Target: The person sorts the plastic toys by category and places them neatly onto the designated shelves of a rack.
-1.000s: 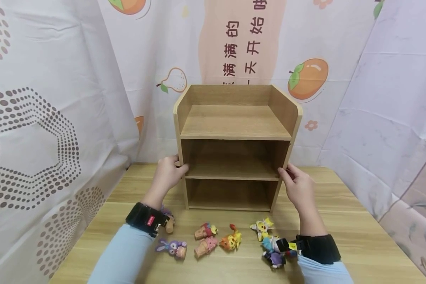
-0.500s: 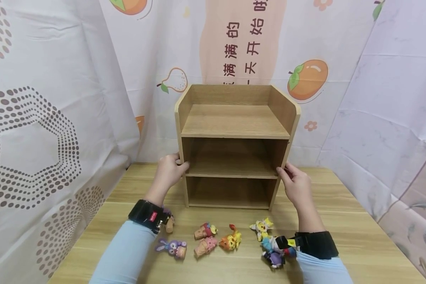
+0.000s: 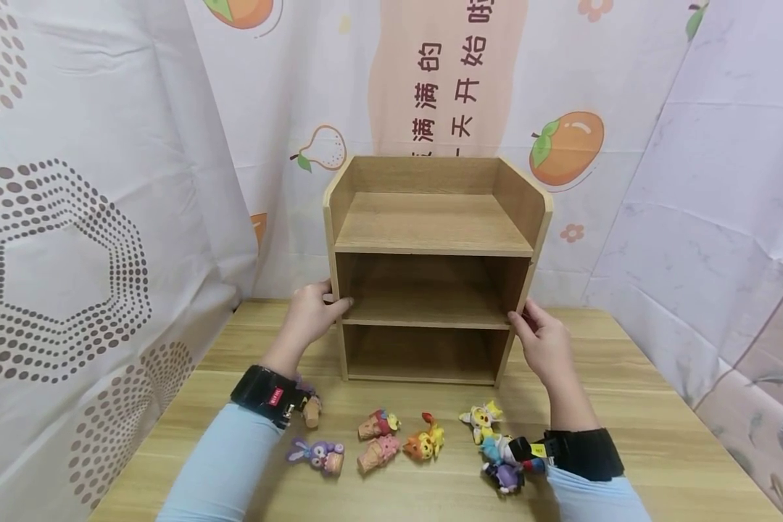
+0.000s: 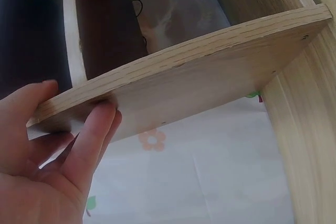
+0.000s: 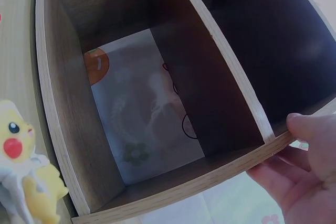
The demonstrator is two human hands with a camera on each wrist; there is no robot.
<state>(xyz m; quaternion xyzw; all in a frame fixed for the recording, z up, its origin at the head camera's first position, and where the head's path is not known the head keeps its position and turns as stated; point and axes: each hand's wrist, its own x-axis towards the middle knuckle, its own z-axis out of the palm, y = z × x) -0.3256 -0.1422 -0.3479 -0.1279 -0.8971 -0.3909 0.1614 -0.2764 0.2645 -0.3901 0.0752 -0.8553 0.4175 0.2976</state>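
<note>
- Right now both hands grip the wooden shelf unit (image 3: 433, 268), one on each side panel, level with its middle shelf; I judge that the setting of the unit is near done, since it stands upright and square on the table (image 3: 652, 435) while neither hand has let go.
- Left hand (image 3: 309, 319): its thumb hooks over the front edge of the left panel, and the left wrist view shows its fingers (image 4: 92, 140) laid flat along the panel's outer face, so the board is pinched between thumb and fingers.
- Right hand (image 3: 544, 341): its thumb lies on the front edge of the right panel and its fingers (image 5: 278, 179) curl round behind, clamped on the board.
- All three levels of the unit hold nothing; through its open back the printed cloth (image 3: 431, 72) shows.
- In front of the unit, on the table and well apart from the fingers, the small toy figures (image 3: 398, 442) lie in a loose row, none yet on a shelf; a yellow one (image 5: 21, 182) lies just beside the unit's lower right corner.
- What seems left, as I read it: loosing the unit, then dealing with the toys.
</note>
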